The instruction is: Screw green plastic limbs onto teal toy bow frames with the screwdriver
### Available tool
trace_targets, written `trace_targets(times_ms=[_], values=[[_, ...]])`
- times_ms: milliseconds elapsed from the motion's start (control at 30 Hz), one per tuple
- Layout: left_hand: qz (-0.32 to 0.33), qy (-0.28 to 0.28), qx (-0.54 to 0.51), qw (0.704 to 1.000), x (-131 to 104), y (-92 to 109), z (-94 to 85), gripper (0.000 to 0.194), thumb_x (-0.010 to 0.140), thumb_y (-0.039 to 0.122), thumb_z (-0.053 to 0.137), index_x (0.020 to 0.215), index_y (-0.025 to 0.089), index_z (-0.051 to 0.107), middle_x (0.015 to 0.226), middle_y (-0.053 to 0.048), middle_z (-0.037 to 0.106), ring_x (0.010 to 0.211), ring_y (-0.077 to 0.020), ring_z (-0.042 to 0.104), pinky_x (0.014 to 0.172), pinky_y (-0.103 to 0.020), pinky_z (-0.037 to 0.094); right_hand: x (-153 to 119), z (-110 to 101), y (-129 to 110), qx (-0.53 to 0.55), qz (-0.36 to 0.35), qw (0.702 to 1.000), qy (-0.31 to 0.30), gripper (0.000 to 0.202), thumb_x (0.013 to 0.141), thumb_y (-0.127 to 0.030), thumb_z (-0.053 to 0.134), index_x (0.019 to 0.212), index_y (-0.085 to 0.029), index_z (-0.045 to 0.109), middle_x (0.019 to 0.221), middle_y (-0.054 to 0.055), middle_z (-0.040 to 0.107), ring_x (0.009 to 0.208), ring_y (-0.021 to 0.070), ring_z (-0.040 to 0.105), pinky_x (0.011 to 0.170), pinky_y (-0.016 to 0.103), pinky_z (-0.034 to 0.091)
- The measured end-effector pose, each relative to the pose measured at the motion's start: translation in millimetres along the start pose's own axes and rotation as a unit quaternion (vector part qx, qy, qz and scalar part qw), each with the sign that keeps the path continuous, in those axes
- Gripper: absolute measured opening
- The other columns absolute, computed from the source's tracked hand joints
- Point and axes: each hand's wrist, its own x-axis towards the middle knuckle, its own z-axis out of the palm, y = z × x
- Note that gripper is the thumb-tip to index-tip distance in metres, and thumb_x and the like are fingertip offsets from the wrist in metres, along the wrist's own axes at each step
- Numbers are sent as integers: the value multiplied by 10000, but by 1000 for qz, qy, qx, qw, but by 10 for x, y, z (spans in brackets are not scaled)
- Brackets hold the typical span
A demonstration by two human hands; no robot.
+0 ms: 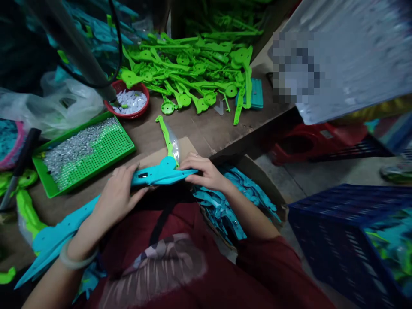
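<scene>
A long turquoise plastic toy part (157, 171) with a pointed end and a small dark slot lies across the near table edge in front of me. My left hand (117, 195) is wrapped around it left of the slot. My right hand (203, 171) pinches its pointed right end. From its rounded hub a lime-green arm (165, 135) with a clear curved plastic blade sticks out away from me. More turquoise plastic (69, 221) runs under my left forearm to a point at lower left; whether it is the same piece is hidden by my hand.
A pile of lime-green arms (193, 64) covers the back table. A green perforated tray (116, 161) holds small metal pieces; a red basket (128, 113) holds white ones. At right stand a carton of turquoise parts (231, 193) and a blue crate (325, 244). A grey pole (74, 43) rises at left.
</scene>
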Motion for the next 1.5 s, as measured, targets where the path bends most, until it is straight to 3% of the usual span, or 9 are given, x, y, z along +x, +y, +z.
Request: trace_targets(times_ms=[233, 367, 533, 733, 900, 1033, 1233, 1367, 1500], values=[[11, 3, 0, 1000, -35, -64, 10, 558, 938, 292, 559, 1457, 224, 364, 1168, -141, 589, 1024, -305, 601, 845, -447, 523, 159, -366, 90, 100, 52, 989, -101, 207, 961, -222, 538, 1116, -160, 661, 1200, 118, 665, 1135, 168, 633, 973, 340, 516], [8, -13, -2, 1000, -23, -79, -29, 577, 914, 227, 600, 1445, 217, 375, 1150, -143, 594, 1040, -311, 591, 845, -450, 521, 213, -329, 251, -45, -4, 991, -122, 294, 959, -281, 546, 1218, -152, 598, 1307, 158, 578, 1224, 227, 543, 1000, 419, 490], [-8, -14, 16, 1000, -60, -80, -40, 682, 877, 157, 641, 1483, 233, 338, 1164, -151, 582, 1065, -318, 588, 865, -479, 523, 251, -134, 353, -203, -116, 970, -73, 272, 941, -334, 575, 1123, -136, 617, 1144, 116, 606, 1093, 231, 518, 895, 385, 497], [-38, -40, 44, 998, -141, -92, -55, 790, 872, 136, 638, 1534, 288, 235, 1184, -162, 565, 1103, -340, 577, 866, -531, 530, 280, -122, 338, -70, -87, 990, -87, 135, 965, -265, 544, 920, -198, 652, 1026, 38, 601, 1004, 166, 485, 861, 294, 459], [-58, -54, 45, 996, -135, -97, -62, 764, 870, 142, 645, 1524, 256, 267, 1205, -169, 569, 1121, -332, 571, 897, -524, 520, 329, -32, 390, -61, -100, 989, -94, 191, 978, -173, 497, 884, -178, 664, 1038, 31, 617, 1017, 161, 474, 868, 294, 438], [-30, -25, 40, 998, -73, -115, -46, 721, 846, 247, 700, 1481, 186, 364, 1163, -177, 595, 1066, -326, 594, 875, -486, 527, 337, 8, 411, -79, -127, 985, -80, 158, 956, -157, 525, 886, -173, 665, 1016, 43, 624, 996, 179, 483, 822, 314, 429], [-14, -41, 35, 998, -28, -119, -24, 783, 824, 249, 732, 1498, 127, 354, 1215, -228, 587, 1092, -356, 601, 869, -489, 540, 323, -98, 397, -54, -84, 988, -121, 143, 935, -153, 541, 900, -180, 676, 1034, 61, 632, 990, 198, 494, 812, 336, 443], [12, -35, 57, 998, 22, -33, -115, 911, 795, 194, 766, 1547, 188, 252, 1485, -234, 422, 1318, -393, 476, 1021, -586, 466, 269, -302, 397, -26, -29, 990, -135, 176, 936, -107, 513, 1030, -165, 651, 1129, 100, 616, 1006, 179, 513, 841, 328, 471], [85, -41, 67, 993, 118, 165, -139, 859, 832, 79, 699, 1550, 195, 242, 1612, -180, 216, 1452, -359, 313, 1147, -570, 344, 165, -399, 333, -30, 18, 997, -63, 193, 937, -89, 480, 1043, -176, 616, 985, 76, 630, 899, 145, 568, 775, 293, 494]])
